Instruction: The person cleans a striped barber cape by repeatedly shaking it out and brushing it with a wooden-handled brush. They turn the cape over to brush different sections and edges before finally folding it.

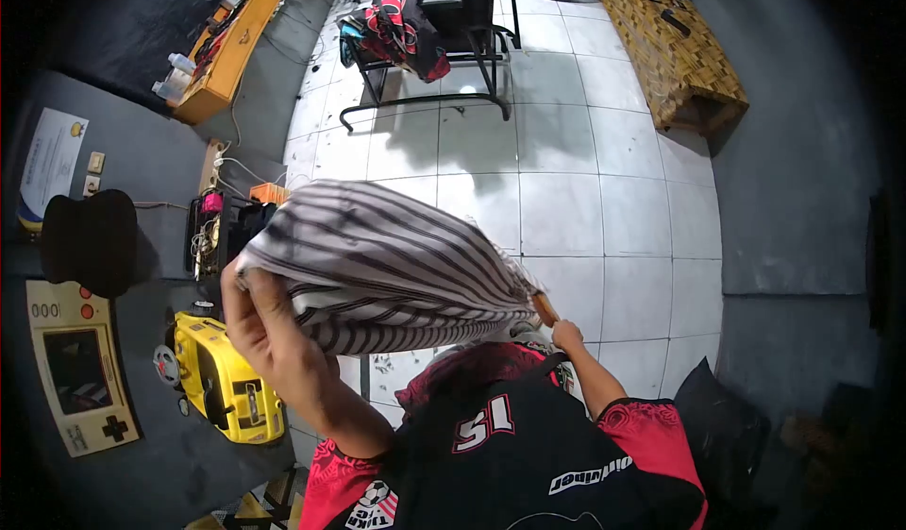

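A striped cloth [377, 237] in white and dark grey, with a fringed edge, stretches in the air before my body. Its left end is pinched between the fingers and thumb of my left hand [269, 327], which is raised. My right hand [567, 335] is closed round a brown, wooden-looking handle [545, 309]. The far end of that handle meets the bunched right end of the cloth, so what it belongs to is hidden. Below the cloth shows my black and red jersey [491, 464].
A black chair [453, 20] on a metal frame carries a heap of dark and red clothing [401, 30]. Dark bits lie scattered on the white tiles [557, 214]. A woven bench [661, 44] stands right, an orange shelf [226, 53] left, a yellow toy car [226, 374] lower left.
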The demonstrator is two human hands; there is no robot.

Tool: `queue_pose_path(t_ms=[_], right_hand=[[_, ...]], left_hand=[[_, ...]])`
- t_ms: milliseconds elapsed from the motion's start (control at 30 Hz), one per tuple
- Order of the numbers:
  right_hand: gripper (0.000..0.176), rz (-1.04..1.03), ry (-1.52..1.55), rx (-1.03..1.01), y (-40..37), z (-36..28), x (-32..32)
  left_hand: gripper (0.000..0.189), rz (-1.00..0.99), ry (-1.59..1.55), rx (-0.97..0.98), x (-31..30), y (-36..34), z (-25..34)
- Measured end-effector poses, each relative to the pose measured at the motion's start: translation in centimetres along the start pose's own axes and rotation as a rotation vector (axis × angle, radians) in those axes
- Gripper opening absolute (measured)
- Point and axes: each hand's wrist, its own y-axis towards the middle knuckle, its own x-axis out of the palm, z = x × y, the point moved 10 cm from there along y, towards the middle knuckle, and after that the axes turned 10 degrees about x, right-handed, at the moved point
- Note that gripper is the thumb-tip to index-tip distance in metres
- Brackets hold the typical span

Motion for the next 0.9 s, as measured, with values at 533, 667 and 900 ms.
queue_pose_path(t_ms=[533, 667, 900], right_hand=[[0.023, 0.284, 0.674, -1.201, -26.0, -24.8, -24.5], [0.022, 0.142, 0.453, -0.682, -14.7, -20.8, -16.9], [0.028, -0.096, -0.142, -0.077, 0.6, -1.6, -0.8]], left_hand=[[0.021, -0.481, -0.102, -0.296, 8.4, -4.0, -5.6], [0.025, -0.328, -0.163, -0.243, 5.0, -1.8, -3.9], [0.022, 0.014, -0.346, -0.232, -0.5, 0.2, -2.6]])
